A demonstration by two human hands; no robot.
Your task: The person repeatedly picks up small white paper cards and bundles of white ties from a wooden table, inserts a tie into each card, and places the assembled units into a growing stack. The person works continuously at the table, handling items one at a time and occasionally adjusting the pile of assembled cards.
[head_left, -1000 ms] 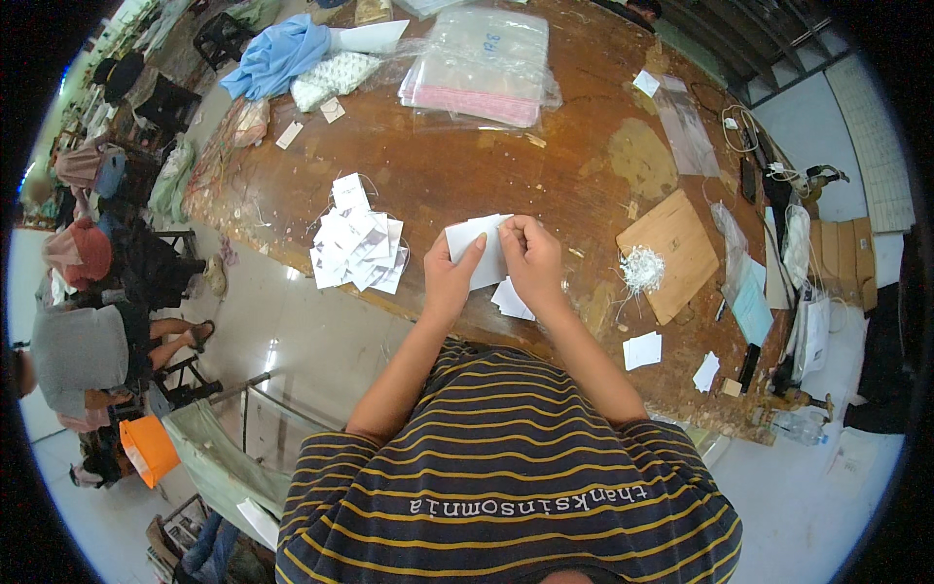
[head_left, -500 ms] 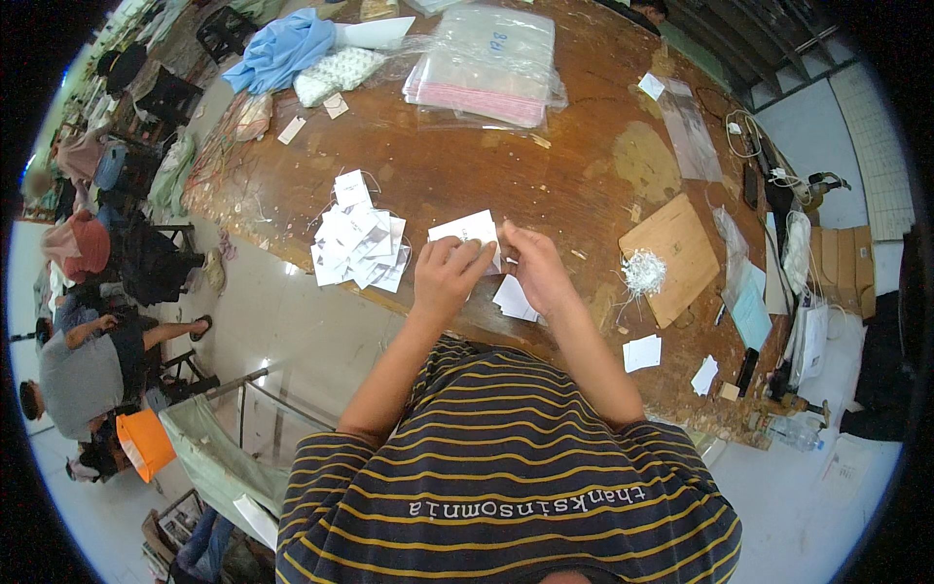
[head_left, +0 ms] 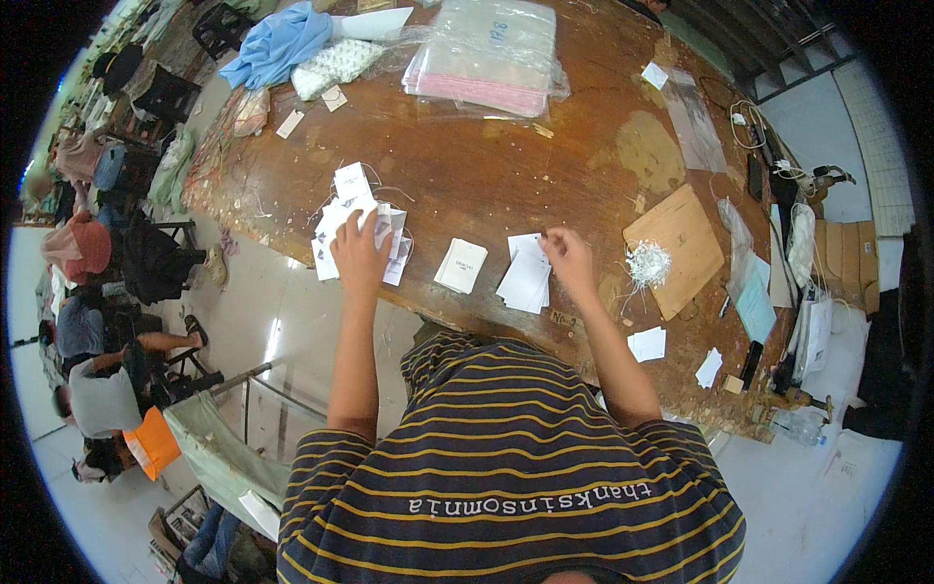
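My left hand (head_left: 360, 255) lies over a heap of white hang tags (head_left: 352, 183) with thin strings, its fingers apart and touching the upper tags. At the upper right corner of a fanned stack of white cards (head_left: 523, 282), my right hand (head_left: 570, 261) has its fingertips pinched together on a card. Between my hands a small neat stack of cream printed cards (head_left: 460, 267) lies on the wooden table (head_left: 467, 175), untouched by either hand.
To the right, a bundle of white strings (head_left: 647, 265) rests on a wooden board (head_left: 686, 248). More white cards (head_left: 648, 344) lie near the front edge. Clear plastic bags (head_left: 486, 49) and blue cloth (head_left: 280, 44) sit at the far side. People (head_left: 102, 399) sit at left.
My left hand has left the cream cards and moved left onto the tag heap. My right hand has shifted right to the white card stack. The cream stack now lies uncovered.
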